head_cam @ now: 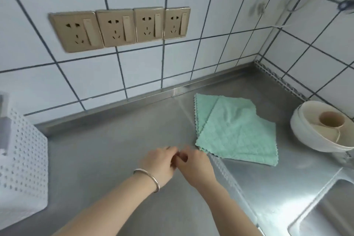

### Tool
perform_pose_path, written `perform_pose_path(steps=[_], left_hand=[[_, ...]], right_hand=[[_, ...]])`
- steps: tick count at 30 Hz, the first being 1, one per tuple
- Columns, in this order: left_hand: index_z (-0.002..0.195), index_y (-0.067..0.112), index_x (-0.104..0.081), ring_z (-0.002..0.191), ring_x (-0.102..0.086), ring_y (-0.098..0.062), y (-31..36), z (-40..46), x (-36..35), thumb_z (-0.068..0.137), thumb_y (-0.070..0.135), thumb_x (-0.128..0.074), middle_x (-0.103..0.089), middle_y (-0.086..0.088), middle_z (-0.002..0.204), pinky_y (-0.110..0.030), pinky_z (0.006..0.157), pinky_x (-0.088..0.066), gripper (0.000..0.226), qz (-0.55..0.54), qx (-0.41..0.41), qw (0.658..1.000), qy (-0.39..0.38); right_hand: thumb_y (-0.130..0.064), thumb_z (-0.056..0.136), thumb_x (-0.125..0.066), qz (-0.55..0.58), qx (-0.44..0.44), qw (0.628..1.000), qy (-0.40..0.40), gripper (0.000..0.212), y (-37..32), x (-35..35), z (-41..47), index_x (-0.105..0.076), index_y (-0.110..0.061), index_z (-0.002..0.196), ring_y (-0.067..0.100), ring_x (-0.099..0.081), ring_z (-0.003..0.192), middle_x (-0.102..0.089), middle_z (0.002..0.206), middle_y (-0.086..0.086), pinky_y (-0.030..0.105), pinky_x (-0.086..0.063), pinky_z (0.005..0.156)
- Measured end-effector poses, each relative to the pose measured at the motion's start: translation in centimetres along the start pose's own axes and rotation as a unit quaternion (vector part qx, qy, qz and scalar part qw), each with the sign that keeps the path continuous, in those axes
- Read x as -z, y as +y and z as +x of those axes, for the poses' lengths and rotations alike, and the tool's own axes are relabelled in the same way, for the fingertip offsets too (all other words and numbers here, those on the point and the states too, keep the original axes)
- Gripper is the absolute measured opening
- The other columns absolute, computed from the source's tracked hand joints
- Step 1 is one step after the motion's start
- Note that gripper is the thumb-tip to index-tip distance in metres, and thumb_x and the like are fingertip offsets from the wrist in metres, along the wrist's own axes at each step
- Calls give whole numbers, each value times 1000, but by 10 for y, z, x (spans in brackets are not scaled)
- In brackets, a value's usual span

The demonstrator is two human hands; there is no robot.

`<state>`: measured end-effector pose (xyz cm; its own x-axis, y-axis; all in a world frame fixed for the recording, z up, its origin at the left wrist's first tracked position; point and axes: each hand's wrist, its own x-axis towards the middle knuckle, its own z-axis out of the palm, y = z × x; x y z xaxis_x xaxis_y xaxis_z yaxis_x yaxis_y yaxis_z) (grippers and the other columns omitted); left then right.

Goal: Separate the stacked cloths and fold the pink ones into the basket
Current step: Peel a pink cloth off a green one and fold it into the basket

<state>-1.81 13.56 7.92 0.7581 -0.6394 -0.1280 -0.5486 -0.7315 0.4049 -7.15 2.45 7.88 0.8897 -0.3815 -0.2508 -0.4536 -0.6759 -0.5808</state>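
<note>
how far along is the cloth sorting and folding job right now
Looks done: green cloths lie spread on the steel counter, with no pink mixed in. In hand: nothing; the left hand and right hand meet with fingers curled and no cloth in either grip. Left: unclear, since no pink cloth shows and the white basket interior is hidden.

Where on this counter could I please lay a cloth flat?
Bare steel lies between the white basket and the hands, left and right, back to the wall. It is crowded on the right: green cloths, white bowl, sink.
</note>
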Motion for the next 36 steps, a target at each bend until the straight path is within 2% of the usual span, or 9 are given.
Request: perform_pose_path(steps=[7,10,12,16,20,24,28,32,36], left_hand=[[115,27,-54,111,-54,-23,54,85,-91,91,25,-45,-54,3,122,-31,90,-42,25,19,63,996,-60],[113,28,-55,114,-51,-21,63,104,-112,90,22,-46,-51,5,122,-30,90,-42,26,11,66,997,-37],[115,29,-55,118,-46,-19,71,112,-119,89,20,-45,-49,5,123,-30,93,-42,28,16,52,998,-19],[113,29,-59,112,-48,-20,82,122,-123,81,20,-57,-53,5,116,-31,88,-45,33,60,12,998,-21],[67,34,-67,70,-60,-9,88,135,-126,35,37,-82,-59,17,74,-19,51,-49,35,100,-7,995,-24],[64,33,-65,66,-60,-9,95,147,-125,63,30,-56,-59,16,65,-22,65,-34,10,100,-31,993,48],[62,31,-65,60,-60,-9,115,159,-117,70,31,-42,-59,14,60,-24,72,-31,25,101,-55,990,76],[59,30,-65,53,-58,-7,126,168,-104,76,43,-39,-57,12,56,-18,53,-43,33,103,-42,993,37],[101,24,-67,95,-58,-18,125,167,-94,96,36,-36,-64,1,98,-31,78,-44,34,70,-1,998,5]], right_hand=[[-22,91,-47,-154,-12,988,4,23,142,33,56,-61,-19,109,17,-54,105,-58,109,-2,24,-41,74],[-31,55,-81,-186,29,981,52,29,165,29,75,-68,-18,78,20,-62,73,-61,77,-2,28,-49,54],[-37,39,-82,-212,51,974,57,36,178,22,84,-63,-20,64,20,-58,57,-56,64,-4,28,-46,44],[-28,56,-58,-230,86,966,83,11,187,14,90,-59,-17,59,24,-55,55,-54,62,0,33,-42,44],[-22,65,-42,-166,108,971,135,17,197,18,99,-56,-16,57,22,-55,51,-53,58,-1,31,-41,43],[-18,74,-38,-85,149,961,216,3,201,29,104,-37,-20,75,18,-53,52,-52,61,-4,24,-39,45],[-22,71,-41,-108,165,952,233,16,200,43,106,-53,-16,81,20,-55,58,-56,68,-3,28,-41,49],[-20,79,-38,-109,141,950,257,21,197,54,115,-57,-14,72,17,-55,50,-57,61,-5,25,-37,46],[-25,79,-39,-94,142,953,249,27,197,57,115,-61,-18,65,14,-56,43,-58,55,-6,20,-34,40]])
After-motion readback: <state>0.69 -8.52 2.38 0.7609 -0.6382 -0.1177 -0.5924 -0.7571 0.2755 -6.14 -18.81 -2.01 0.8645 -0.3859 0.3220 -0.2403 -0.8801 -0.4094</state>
